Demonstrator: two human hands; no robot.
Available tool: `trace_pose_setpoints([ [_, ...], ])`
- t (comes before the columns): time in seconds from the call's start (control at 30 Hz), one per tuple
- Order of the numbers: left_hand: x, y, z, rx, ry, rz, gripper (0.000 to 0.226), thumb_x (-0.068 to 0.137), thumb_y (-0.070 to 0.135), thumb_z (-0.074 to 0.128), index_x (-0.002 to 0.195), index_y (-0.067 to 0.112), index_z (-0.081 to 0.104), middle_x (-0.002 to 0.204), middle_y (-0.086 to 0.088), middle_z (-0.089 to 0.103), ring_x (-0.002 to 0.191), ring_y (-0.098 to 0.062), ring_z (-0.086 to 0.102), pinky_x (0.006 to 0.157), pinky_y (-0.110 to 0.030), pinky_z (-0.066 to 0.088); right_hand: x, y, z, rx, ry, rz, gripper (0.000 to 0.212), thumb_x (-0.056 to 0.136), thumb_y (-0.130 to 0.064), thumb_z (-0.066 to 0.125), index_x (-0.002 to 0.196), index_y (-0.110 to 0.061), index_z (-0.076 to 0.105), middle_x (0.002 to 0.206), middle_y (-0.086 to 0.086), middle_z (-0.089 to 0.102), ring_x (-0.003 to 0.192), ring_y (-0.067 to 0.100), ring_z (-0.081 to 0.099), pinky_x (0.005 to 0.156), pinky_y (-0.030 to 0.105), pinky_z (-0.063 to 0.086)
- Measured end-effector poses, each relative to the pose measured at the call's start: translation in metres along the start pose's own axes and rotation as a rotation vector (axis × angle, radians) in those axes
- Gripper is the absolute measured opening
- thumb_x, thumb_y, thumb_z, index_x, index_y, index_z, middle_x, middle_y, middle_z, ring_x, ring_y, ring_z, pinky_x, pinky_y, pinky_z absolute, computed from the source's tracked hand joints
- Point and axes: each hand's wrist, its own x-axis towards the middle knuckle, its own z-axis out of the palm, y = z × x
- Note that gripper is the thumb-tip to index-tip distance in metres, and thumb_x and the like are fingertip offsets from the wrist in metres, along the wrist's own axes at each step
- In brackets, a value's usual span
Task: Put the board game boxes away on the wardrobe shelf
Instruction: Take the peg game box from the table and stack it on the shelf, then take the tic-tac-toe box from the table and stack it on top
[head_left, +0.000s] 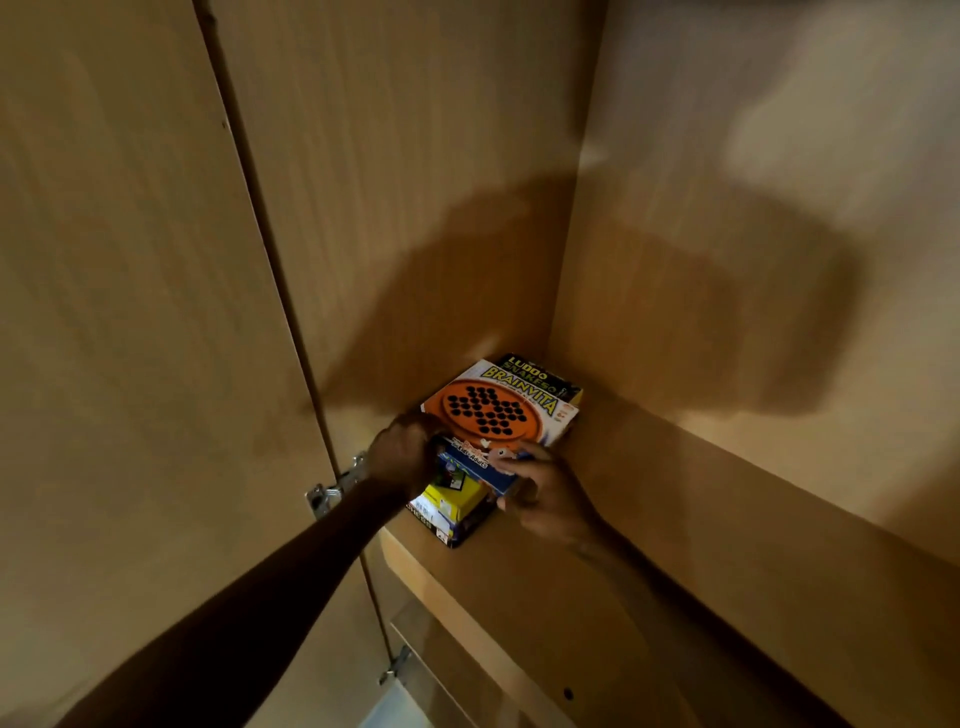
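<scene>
Five board game boxes are stacked along the left edge of the one shelf (597, 597), from back corner to front edge: one Ludo box (545, 371), one Brainvita box (498, 410), one blue box (475, 467), one yellow box (452, 493) and one chess box (434, 519). Two hands: one left hand (405, 457), one right hand (553, 501). Two metal hinges: an upper hinge (330, 491) and a lower hinge (395, 667).

1. The stack of boxes fills the corner where the side wall (395, 208) meets the back wall (753, 291), with the Brainvita box (498, 410) at the rear.
2. The left hand (402, 457) sits in the narrow gap between the stack and the side wall, gripping the blue box (467, 465).
3. The right hand (545, 493) grips that box's right end.
4. Right of the stack, the wardrobe shelf (675, 571) lies bare along the back wall.
5. Above the stack the space stands open.
6. A hinge (332, 486) juts out beside the left wrist, on the open door (130, 312).
</scene>
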Motion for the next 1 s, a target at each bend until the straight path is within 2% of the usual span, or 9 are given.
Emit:
trace_pose_setpoints([
  [0.1, 0.002, 0.004, -0.001, -0.052, 0.003, -0.022, 0.033, 0.086, 0.01, 0.061, 0.111, 0.031, 0.066, 0.109, 0.002, 0.069, 0.081, -0.018, 0.069, 0.071, -0.039, 0.06, 0.006, 0.002, 0.002, -0.036, -0.024, -0.029, 0.059, 0.078, -0.012, 0.075, 0.134, -0.018, 0.056, 0.15, 0.004, 0.035, 0.141, 0.017, 0.032, 0.113, 0.027, 0.036],
  [0.2, 0.006, 0.001, -0.002, -0.088, -0.048, -0.052, 0.039, 0.088, 0.008, 0.059, 0.114, 0.036, 0.064, 0.111, 0.006, 0.068, 0.081, -0.009, 0.068, 0.067, -0.03, 0.06, 0.006, 0.004, -0.001, -0.045, -0.037, -0.041, 0.058, 0.081, -0.008, 0.072, 0.136, -0.017, 0.054, 0.151, 0.0, 0.032, 0.14, 0.013, 0.029, 0.1, -0.001, 0.027],
  [0.27, 0.002, 0.003, -0.003, -0.145, -0.091, -0.048, 0.039, 0.089, 0.01, 0.06, 0.118, 0.036, 0.063, 0.114, 0.009, 0.066, 0.076, -0.003, 0.068, 0.065, -0.027, 0.06, 0.002, 0.008, -0.003, -0.033, -0.061, -0.046, 0.058, 0.084, -0.007, 0.069, 0.138, -0.018, 0.052, 0.146, -0.008, 0.028, 0.136, 0.005, 0.023, 0.091, -0.009, 0.023],
  [0.37, -0.019, 0.018, -0.004, -0.256, -0.025, -0.074, 0.032, 0.091, 0.014, 0.061, 0.119, 0.028, 0.065, 0.114, 0.015, 0.064, 0.075, 0.0, 0.067, 0.066, -0.022, 0.057, -0.007, 0.006, -0.004, 0.065, -0.023, -0.018, 0.056, 0.084, -0.01, 0.068, 0.136, -0.025, 0.053, 0.151, -0.006, 0.032, 0.139, 0.006, 0.025, 0.11, 0.017, 0.033],
  [0.43, -0.044, 0.026, 0.001, -0.331, 0.103, -0.136, 0.025, 0.091, 0.017, 0.062, 0.114, 0.026, 0.068, 0.105, 0.021, 0.061, 0.082, -0.001, 0.063, 0.068, -0.01, 0.045, -0.017, 0.005, 0.0, 0.176, 0.063, -0.03, 0.048, 0.084, -0.008, 0.067, 0.129, -0.023, 0.06, 0.143, -0.007, 0.048, 0.132, 0.003, 0.04, 0.108, 0.028, 0.043],
  [0.6, -0.124, 0.017, 0.023, -0.55, 0.265, -0.349, 0.029, 0.089, 0.011, 0.065, 0.116, 0.02, 0.068, 0.11, 0.008, 0.069, 0.095, -0.007, 0.065, 0.081, -0.03, 0.052, -0.06, 0.001, 0.019, 0.343, 0.132, 0.067, 0.034, 0.085, -0.013, 0.065, 0.118, -0.022, 0.066, 0.117, -0.01, 0.065, 0.106, 0.002, 0.061, 0.083, 0.017, 0.051],
  [0.73, -0.215, 0.006, 0.036, -0.583, 0.327, -0.535, 0.03, 0.09, 0.009, 0.065, 0.119, 0.017, 0.066, 0.102, 0.006, 0.071, 0.088, 0.01, 0.064, 0.072, -0.01, 0.05, -0.095, -0.003, 0.061, 0.462, -0.057, 0.132, 0.032, 0.081, -0.021, 0.065, 0.113, -0.026, 0.066, 0.106, -0.006, 0.071, 0.096, 0.007, 0.067, 0.081, 0.025, 0.054],
  [0.83, -0.292, 0.001, 0.043, -0.61, 0.389, -0.706, 0.029, 0.089, 0.009, 0.066, 0.117, 0.016, 0.067, 0.099, 0.006, 0.072, 0.089, 0.003, 0.066, 0.074, -0.007, 0.048, -0.122, -0.019, 0.1, 0.45, -0.22, 0.105, 0.038, 0.077, -0.029, 0.062, 0.113, -0.019, 0.067, 0.1, -0.003, 0.072, 0.092, 0.011, 0.067, 0.08, 0.026, 0.055],
  [1.0, -0.42, -0.005, 0.028, -0.639, 0.551, -0.925, 0.025, 0.089, 0.01, 0.066, 0.112, 0.018, 0.069, 0.098, 0.008, 0.074, 0.094, -0.008, 0.068, 0.084, -0.021, 0.05, -0.175, -0.074, 0.169, 0.407, -0.482, 0.029, 0.03, 0.082, -0.024, 0.065, 0.112, -0.022, 0.068, 0.095, -0.006, 0.071, 0.09, 0.008, 0.067, 0.077, 0.021, 0.053],
])
